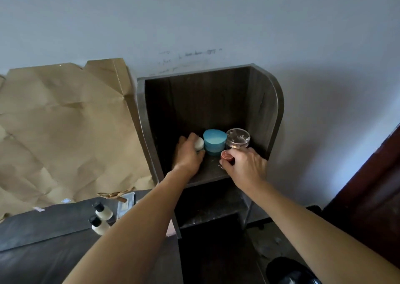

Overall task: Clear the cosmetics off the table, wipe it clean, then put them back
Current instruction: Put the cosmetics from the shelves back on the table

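Fingers (184, 140) of the left hand (188, 155) are curled round a small white jar (199, 143), which is gripped at the left of the upper compartment of a dark shelf unit (194, 101). The fingers (238, 152) of the right hand (246, 164) are closed on a copper-capped bottle (227, 155) at the front right of the same compartment.

A blue jar (214, 142) is seated on the shelf board between the two hands, just beside the white jar; whether they touch cannot be determined. A clear jar (238, 137) is placed just right of the blue jar and directly behind the copper-capped bottle.

The compartment is bounded by a left panel, a back panel and a curved right panel, and is open at the top and front. Both forearms are passed in over the front edge. Open board is visible in front of the blue jar, between the hands.

The table (54, 229) adjoins the unit at lower left. Two white bottles (104, 212) with black caps are located near its back edge, with a flat case (125, 205) just beside them. Brown paper (65, 121) is set against the wall behind. A dark red door (372, 186) is seen at far right, well apart.
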`<state>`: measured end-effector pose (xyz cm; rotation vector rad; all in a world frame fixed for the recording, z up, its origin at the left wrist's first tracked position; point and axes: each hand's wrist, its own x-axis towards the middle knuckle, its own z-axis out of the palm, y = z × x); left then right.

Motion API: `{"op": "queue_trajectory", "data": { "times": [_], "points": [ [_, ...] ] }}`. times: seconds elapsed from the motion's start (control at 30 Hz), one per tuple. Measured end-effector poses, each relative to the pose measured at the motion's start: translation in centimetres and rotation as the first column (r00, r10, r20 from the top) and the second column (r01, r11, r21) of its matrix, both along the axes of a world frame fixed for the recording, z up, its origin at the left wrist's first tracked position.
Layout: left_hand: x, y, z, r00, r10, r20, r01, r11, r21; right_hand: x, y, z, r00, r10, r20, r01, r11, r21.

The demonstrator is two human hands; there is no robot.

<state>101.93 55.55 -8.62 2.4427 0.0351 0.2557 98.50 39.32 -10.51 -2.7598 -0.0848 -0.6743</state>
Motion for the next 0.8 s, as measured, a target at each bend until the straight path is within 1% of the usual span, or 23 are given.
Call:
{"op": "queue_trajectory", "data": {
  "times": [0.1,0.17,0.23,0.33,0.43,0.5,0.6,0.7,0.8],
  "points": [
    [-0.9,0.0,0.1,1.000,-0.014,0.022,0.015,1.000,-0.015,0.0,-0.1,-0.1,1.000,0.018,-0.010,-0.018,0.999,0.045],
    [-2.2,0.1,0.1,0.999,-0.016,0.049,0.017,1.000,-0.008,-0.4,-0.3,-0.1,1.000,0.023,-0.014,-0.022,0.993,0.113],
    [-4.1,0.4,0.0,0.994,-0.032,0.106,0.032,0.999,0.004,-1.3,-0.5,-0.2,1.000,0.008,-0.007,-0.007,0.985,0.174],
    [-7.6,1.2,0.0,0.978,-0.091,0.186,0.093,0.996,0.003,-3.3,-0.5,-0.5,0.999,-0.019,0.028,0.012,0.973,0.231],
    [-12.0,3.4,-0.4,0.966,-0.153,0.206,0.157,0.988,-0.003,-6.1,0.5,-1.0,0.999,-0.042,0.032,0.031,0.960,0.277],
    [-15.0,5.8,-1.1,0.964,-0.167,0.206,0.173,0.985,-0.011,-8.2,1.9,-1.6,0.999,-0.047,0.027,0.036,0.949,0.312],
    [-19.5,10.5,-2.6,0.972,-0.135,0.194,0.138,0.990,-0.001,-11.6,5.0,-2.8,0.999,0.022,0.029,-0.030,0.943,0.331],
    [-24.1,15.7,-3.9,0.988,-0.053,0.143,0.053,0.999,0.006,-14.8,9.6,-4.6,0.993,0.117,-0.019,-0.105,0.943,0.317],
    [-28.4,21.1,-5.3,0.995,0.021,0.101,-0.025,0.999,0.045,-17.6,15.0,-6.3,0.971,0.226,-0.076,-0.190,0.925,0.328]
  ]
}}
